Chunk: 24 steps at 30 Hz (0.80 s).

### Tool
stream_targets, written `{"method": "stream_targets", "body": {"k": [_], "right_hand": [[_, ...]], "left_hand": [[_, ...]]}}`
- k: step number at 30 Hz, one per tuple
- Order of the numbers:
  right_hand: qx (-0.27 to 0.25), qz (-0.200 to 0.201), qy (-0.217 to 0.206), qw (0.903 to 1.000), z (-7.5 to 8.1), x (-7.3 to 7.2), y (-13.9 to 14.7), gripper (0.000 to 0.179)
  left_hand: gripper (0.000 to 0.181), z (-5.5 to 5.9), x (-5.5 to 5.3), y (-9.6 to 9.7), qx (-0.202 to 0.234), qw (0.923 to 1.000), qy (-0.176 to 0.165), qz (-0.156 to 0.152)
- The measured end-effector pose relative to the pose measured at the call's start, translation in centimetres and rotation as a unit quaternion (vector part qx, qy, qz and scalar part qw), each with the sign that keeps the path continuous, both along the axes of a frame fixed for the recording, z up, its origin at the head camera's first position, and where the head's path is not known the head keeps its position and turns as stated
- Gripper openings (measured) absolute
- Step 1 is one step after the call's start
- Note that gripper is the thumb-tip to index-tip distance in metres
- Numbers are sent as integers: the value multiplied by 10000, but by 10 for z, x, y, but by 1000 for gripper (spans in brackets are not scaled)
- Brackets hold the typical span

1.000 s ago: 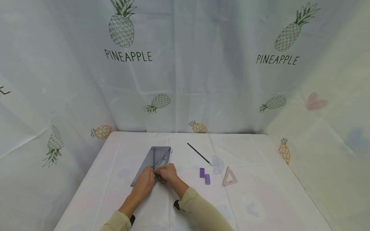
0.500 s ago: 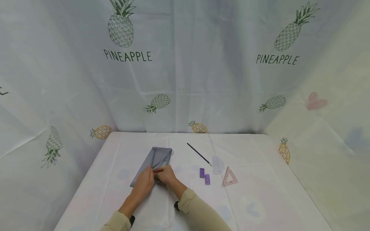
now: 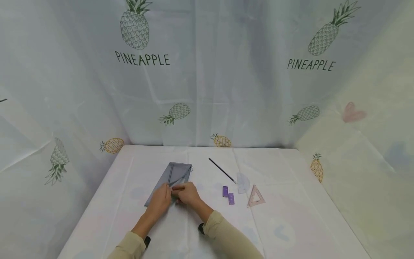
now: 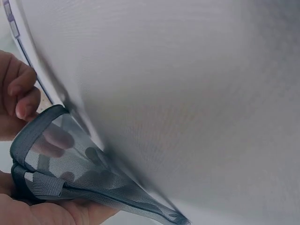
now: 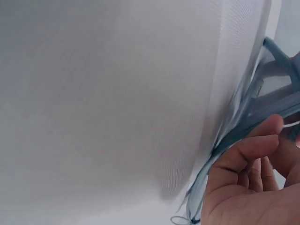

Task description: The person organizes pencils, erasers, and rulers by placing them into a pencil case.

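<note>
A grey mesh zip pouch lies slantwise on the table, left of the middle, with a small ring at its far right corner. My left hand grips its near edge; the left wrist view shows the pouch gaping, with the left fingers beneath its lower side. Opposite, my right hand holds the other edge of the opening. In the right wrist view the thumb and forefinger of the right hand come together at the pouch's rim, beside a thin white strip. Exactly what they pinch is partly hidden.
Right of the pouch are a black pencil, a clear protractor and a pink set square. Two small purple blocks lie near them. A pineapple-printed cloth hangs behind the white-covered table.
Both hands stay at the pouch's near end. Its upper layer has shifted, and the dark line across it now bows toward the far right corner. The view has tilted slightly.
</note>
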State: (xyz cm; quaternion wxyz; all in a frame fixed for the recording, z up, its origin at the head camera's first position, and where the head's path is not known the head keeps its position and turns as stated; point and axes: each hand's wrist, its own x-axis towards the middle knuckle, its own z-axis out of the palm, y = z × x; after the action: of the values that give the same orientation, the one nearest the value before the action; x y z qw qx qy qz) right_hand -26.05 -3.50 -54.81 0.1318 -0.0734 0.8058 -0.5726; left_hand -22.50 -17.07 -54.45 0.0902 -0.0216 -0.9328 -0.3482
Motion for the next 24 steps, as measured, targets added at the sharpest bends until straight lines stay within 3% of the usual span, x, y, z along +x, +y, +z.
{"method": "stream_targets", "body": {"k": [3, 6, 11, 15, 20, 24], "right_hand": [[210, 303, 479, 9982, 2, 1, 7, 23], [617, 672, 1157, 9891, 4, 2, 16, 27], [1456, 1151, 2083, 9603, 13, 5, 31, 40], [2214, 1398, 2636, 9284, 17, 8, 42, 56], [3015, 1559, 2954, 8930, 20, 10, 59, 75], [3320, 1656, 2758, 8867, 28, 7, 78, 82]], "left_hand": [[26, -1, 0, 0, -7, 9999, -151, 46], [27, 0, 1, 0, 53, 9994, -347, 53], [29, -1, 3, 1, 201, 9983, -550, 11], [29, -2, 4, 2, 223, 9978, -615, -49], [29, -2, 5, 1, 147, 9977, -646, -114], [30, -1, 3, 0, 102, 9985, -523, -156]]}}
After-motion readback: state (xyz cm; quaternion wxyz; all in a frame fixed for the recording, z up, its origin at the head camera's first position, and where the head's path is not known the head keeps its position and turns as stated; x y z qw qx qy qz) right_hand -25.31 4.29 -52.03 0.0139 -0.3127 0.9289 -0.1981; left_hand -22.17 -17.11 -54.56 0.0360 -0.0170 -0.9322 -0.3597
